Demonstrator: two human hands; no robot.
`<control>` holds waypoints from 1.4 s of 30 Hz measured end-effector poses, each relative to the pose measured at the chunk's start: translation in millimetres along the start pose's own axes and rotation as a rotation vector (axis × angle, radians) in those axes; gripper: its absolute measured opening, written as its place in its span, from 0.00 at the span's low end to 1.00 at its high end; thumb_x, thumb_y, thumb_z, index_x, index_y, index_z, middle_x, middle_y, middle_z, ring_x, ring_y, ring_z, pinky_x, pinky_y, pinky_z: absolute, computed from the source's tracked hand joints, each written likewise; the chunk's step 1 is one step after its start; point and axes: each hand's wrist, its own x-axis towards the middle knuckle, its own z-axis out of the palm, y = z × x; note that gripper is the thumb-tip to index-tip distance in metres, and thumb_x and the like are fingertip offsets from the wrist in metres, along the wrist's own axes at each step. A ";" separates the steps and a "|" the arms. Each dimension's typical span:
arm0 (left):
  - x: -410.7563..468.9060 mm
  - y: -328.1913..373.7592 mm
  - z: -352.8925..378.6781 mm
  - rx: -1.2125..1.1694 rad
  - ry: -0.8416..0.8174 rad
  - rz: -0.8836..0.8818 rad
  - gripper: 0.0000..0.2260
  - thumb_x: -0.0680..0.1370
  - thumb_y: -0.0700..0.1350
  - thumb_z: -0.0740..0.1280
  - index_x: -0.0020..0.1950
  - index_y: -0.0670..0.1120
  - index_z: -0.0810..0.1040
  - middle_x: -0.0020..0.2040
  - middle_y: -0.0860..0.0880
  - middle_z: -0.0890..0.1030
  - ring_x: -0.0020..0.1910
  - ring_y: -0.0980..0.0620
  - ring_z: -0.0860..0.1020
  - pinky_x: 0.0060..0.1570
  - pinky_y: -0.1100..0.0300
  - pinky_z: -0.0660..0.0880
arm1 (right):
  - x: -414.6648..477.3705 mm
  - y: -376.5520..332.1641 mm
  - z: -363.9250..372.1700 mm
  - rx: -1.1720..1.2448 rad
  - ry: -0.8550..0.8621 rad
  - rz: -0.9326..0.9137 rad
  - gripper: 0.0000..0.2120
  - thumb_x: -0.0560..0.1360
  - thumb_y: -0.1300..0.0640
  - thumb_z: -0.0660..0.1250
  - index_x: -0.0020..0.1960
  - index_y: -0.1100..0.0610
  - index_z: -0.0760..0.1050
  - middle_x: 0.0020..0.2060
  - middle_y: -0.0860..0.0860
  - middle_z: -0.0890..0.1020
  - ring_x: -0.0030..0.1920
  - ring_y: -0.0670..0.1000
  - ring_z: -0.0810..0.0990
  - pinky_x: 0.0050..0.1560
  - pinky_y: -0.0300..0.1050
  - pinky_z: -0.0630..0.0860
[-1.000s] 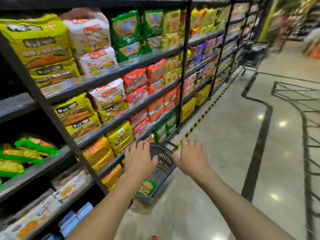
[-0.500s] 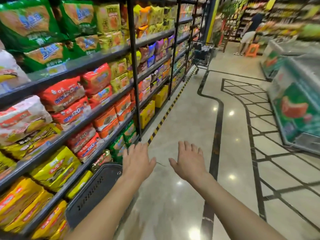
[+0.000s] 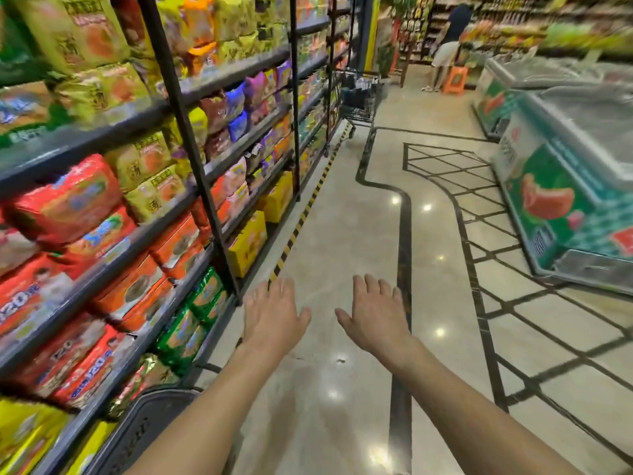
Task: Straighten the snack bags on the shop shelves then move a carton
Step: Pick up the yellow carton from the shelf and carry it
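Empty hands in the snack aisle
Grip spread on left hand and right hand above the floor; snack bags on the shelves at left, yellow carton down low ahead.

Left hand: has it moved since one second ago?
Yes. The left hand has gone forward along the aisle: the basket now lies behind it, under the forearm, and the hand is beside the foot of the shelf upright.

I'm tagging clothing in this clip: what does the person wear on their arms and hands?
Nothing that shows. The left hand and right hand are bare: no gloves, rings or watch. No sleeve appears up to the picture's lower edge.
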 end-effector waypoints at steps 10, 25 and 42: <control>172.0 93.6 7.7 0.032 -0.001 -0.105 0.30 0.84 0.62 0.58 0.81 0.48 0.63 0.79 0.48 0.67 0.78 0.44 0.64 0.76 0.45 0.60 | 186.0 104.7 -5.1 0.004 -0.032 -0.131 0.36 0.83 0.36 0.56 0.82 0.58 0.53 0.80 0.58 0.62 0.79 0.64 0.61 0.78 0.64 0.59; 401.8 149.7 12.0 0.006 -0.023 -0.322 0.29 0.83 0.62 0.60 0.81 0.49 0.63 0.79 0.48 0.68 0.79 0.42 0.64 0.76 0.42 0.62 | 450.0 164.7 -26.9 -0.019 -0.058 -0.342 0.36 0.83 0.37 0.58 0.81 0.58 0.56 0.78 0.58 0.65 0.76 0.64 0.65 0.75 0.64 0.63; 698.3 59.7 -3.7 -0.043 -0.004 -0.446 0.30 0.83 0.62 0.59 0.81 0.49 0.63 0.80 0.46 0.67 0.79 0.42 0.63 0.80 0.40 0.56 | 771.1 79.6 -44.3 -0.075 -0.047 -0.514 0.35 0.82 0.37 0.58 0.81 0.58 0.58 0.78 0.57 0.67 0.77 0.63 0.65 0.75 0.62 0.65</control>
